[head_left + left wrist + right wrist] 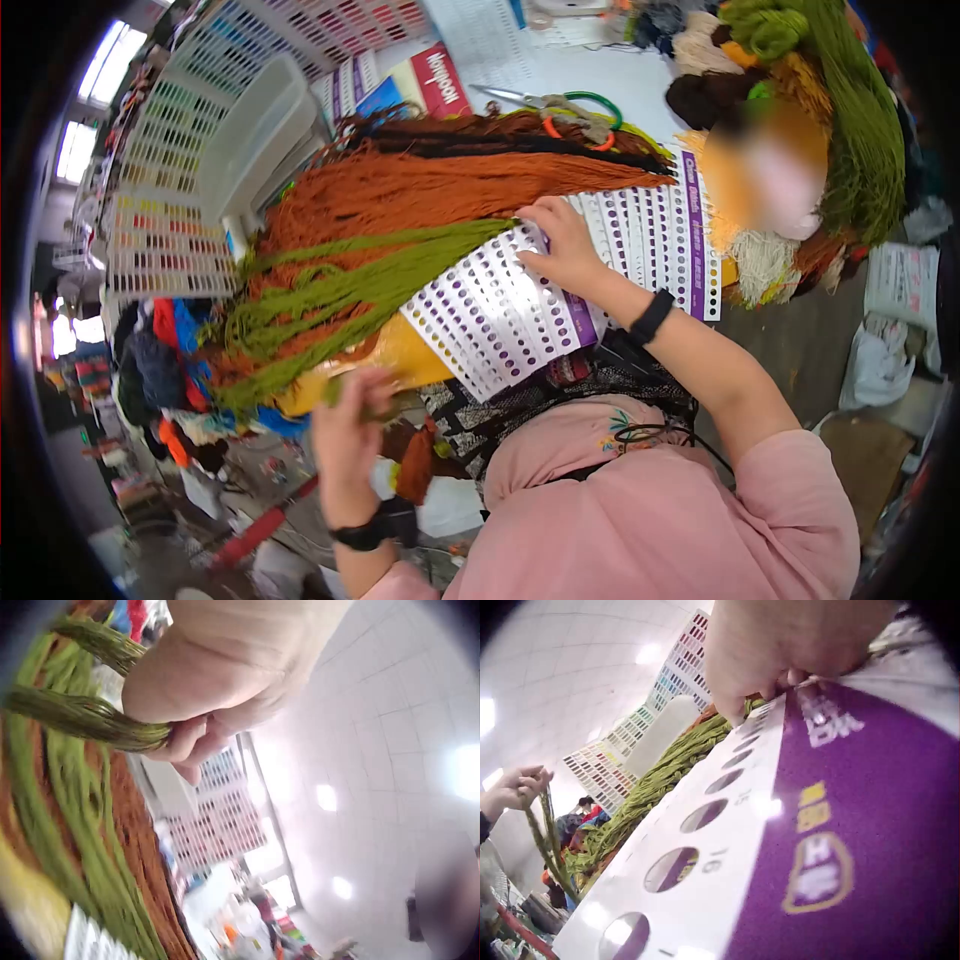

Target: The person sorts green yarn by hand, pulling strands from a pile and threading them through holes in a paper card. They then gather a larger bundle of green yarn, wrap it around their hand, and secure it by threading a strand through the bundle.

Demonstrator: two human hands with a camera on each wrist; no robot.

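Green yarn strands (350, 290) at centre frame, pinched in the left hand (350, 435). The right hand (565, 245) grips the fanned shade cards (520, 310). Comparison underway; no match visibly settled.

Bright, even light comes from ceiling panels (651, 652) and windows (108, 62). The head view bends strongly, with dark vignetted corners. The left hand (350, 425) is motion-blurred. Wrist views are soft; the ceiling glares white, and the near shade card (840, 847) is unfocused.
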